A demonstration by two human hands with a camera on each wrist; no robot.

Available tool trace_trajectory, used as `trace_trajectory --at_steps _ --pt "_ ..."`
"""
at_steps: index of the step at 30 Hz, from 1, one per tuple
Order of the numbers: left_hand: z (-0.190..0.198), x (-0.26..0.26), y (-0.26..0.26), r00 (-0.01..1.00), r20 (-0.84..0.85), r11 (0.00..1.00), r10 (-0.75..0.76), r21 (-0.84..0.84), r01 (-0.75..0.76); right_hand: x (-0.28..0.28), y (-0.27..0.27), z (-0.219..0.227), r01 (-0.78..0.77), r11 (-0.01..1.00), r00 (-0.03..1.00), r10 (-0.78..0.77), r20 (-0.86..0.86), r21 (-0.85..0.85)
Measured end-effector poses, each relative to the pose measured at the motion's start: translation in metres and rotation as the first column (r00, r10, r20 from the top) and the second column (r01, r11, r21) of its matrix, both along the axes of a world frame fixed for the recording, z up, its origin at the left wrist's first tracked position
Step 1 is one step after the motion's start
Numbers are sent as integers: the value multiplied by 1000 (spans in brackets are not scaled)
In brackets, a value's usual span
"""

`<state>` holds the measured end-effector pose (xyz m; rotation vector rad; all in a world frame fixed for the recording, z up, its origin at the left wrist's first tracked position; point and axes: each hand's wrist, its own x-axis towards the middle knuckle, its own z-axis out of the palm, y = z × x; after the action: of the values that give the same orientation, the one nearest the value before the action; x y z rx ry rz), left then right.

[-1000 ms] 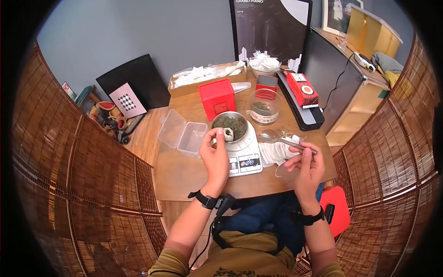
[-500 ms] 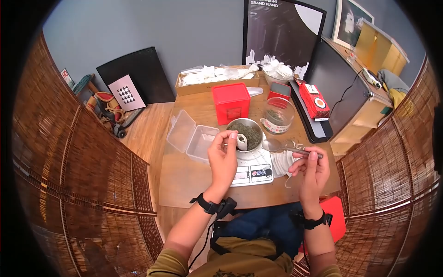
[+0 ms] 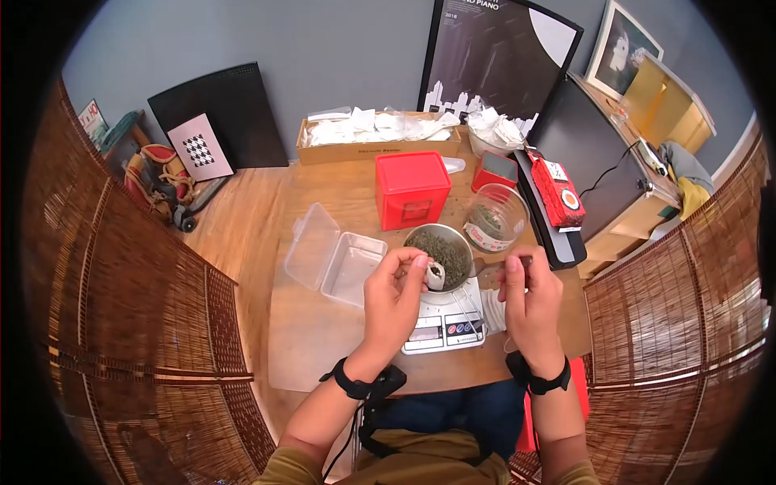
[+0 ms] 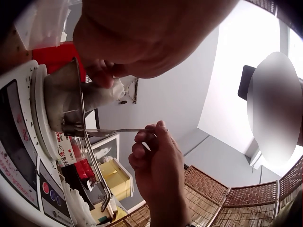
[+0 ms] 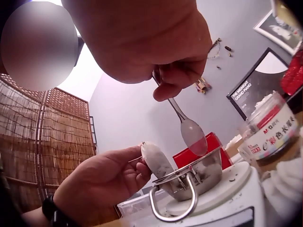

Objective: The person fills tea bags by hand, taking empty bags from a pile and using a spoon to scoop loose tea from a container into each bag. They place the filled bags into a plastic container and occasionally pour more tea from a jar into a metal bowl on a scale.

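Note:
My left hand (image 3: 392, 303) pinches a small white fabric pouch (image 5: 155, 160) at the near left rim of a metal bowl (image 5: 208, 170). The pouch is upright, its open mouth showing dark bits inside. Dried green leaves (image 3: 440, 246) fill much of the bowl, which stands on a white kitchen scale (image 3: 444, 343). My right hand (image 3: 533, 303) grips a metal spoon (image 5: 193, 137) by its handle, right of the bowl. In the right wrist view the spoon's head points down and overlaps the bowl's far rim.
A clear open-lidded box (image 3: 350, 263) lies left of the scale, a red canister (image 3: 412, 190) behind it. At right stand a clear tub (image 3: 505, 230) with leaves and a row of white pouches (image 3: 495, 311). A carton (image 3: 380, 151) of white pouches lines the back.
My right hand has turned and come closer to the bowl, bringing the spoon with it. The left hand still holds the pouch at the bowl. The head view has shifted.

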<state>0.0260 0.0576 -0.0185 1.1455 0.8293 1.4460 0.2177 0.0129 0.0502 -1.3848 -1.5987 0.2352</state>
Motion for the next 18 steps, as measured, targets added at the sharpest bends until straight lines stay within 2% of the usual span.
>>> trace_trajectory --at_steps 4,6,10,13,15,16,18 --pt "-1 -1 -2 999 32 1000 -22 -22 23 -4 14 4 -20 1000 995 20 98 -6" --pt "2 -2 -2 999 29 999 -29 -33 30 -8 18 13 -62 998 960 51 275 32" --pt "6 -3 -5 999 23 995 -44 -84 46 -10 25 12 -86 996 954 93 284 -36" --pt "6 -3 -6 999 25 994 -47 -98 49 -4 26 4 -103 992 975 115 188 -76" --pt "6 -2 -6 998 37 993 -53 -103 57 3 24 -7 -48 989 999 45 -27 -142" --pt "6 -2 -6 998 41 993 -41 -108 45 6 23 -14 -38 989 999 33 -33 -144" --pt "6 -2 -6 998 39 992 -41 -115 45 13 21 -27 -35 980 937 -36 -348 -197"
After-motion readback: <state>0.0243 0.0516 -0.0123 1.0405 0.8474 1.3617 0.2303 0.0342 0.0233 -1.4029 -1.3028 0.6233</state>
